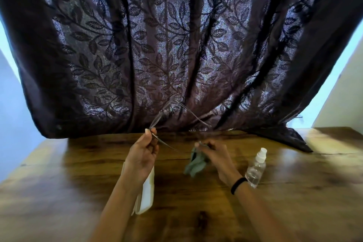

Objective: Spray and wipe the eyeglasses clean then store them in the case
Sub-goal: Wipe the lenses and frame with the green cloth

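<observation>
At the left, on the brown wooden table [294,192], lies a flat white eyeglass case [146,194], partly hidden under the forearm. I cannot tell if it is open. Above it the left hand [142,156] is raised and pinches, between thumb and fingertips, the thin clear-framed eyeglasses [165,111] at the corner where one side arm meets the front.

The eyeglasses are in the air above the far part of the table, in front of a dark purple curtain with a leaf pattern [176,35]. Both side arms are unfolded. The frame looks almost transparent and the arms are fine like wire. I judge them very light, a little springy and easy to bend. The lenses would take fingerprints, so the rim or the hinge is the good place to hold.

To the right, the right hand [214,153] grips a crumpled grey-green soft cloth [194,166], which hangs limp, apart from the lenses. Further right, a small clear plastic spray bottle with a white cap [255,169] stands upright on the table.
</observation>
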The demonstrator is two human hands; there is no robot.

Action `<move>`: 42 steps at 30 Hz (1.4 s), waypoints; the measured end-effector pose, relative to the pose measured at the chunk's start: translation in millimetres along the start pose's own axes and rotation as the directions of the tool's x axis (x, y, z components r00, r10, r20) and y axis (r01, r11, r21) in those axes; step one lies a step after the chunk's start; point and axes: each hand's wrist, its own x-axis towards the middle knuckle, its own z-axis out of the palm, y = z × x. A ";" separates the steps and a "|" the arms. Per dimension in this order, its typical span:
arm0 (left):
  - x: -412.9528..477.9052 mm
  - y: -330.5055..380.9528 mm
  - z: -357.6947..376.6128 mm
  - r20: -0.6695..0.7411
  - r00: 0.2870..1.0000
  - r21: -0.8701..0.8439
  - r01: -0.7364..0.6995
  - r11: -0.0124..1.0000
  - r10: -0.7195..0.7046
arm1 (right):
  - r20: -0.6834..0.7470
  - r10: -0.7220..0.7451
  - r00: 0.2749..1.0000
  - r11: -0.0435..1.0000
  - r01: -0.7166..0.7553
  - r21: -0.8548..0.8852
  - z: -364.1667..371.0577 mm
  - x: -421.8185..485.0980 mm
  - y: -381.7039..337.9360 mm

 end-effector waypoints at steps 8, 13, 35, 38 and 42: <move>-4.4 3.0 -3.2 -0.017 1.000 0.001 -0.010 1.000 0.010 | -0.215 0.321 0.922 0.913 -0.241 0.330 -23.7 10.4 26.4; -3.1 -2.3 0.2 -0.006 1.000 0.009 0.007 1.000 -0.007 | -0.343 0.297 0.891 0.951 -0.244 0.189 -34.6 7.2 40.0; -7.3 5.3 -2.8 0.166 0.984 0.362 -0.127 0.924 0.070 | -0.231 -0.178 0.956 0.977 0.200 0.074 -39.0 10.7 -45.5; -5.8 3.3 -4.7 0.236 0.969 0.430 -0.172 0.886 0.073 | -0.137 -0.153 0.979 0.985 0.163 0.059 -34.6 7.7 -48.5; -3.9 0.3 -5.7 0.273 0.955 0.493 -0.246 0.834 0.120 | -0.083 -0.109 0.990 0.991 0.116 0.073 -31.1 5.4 -45.1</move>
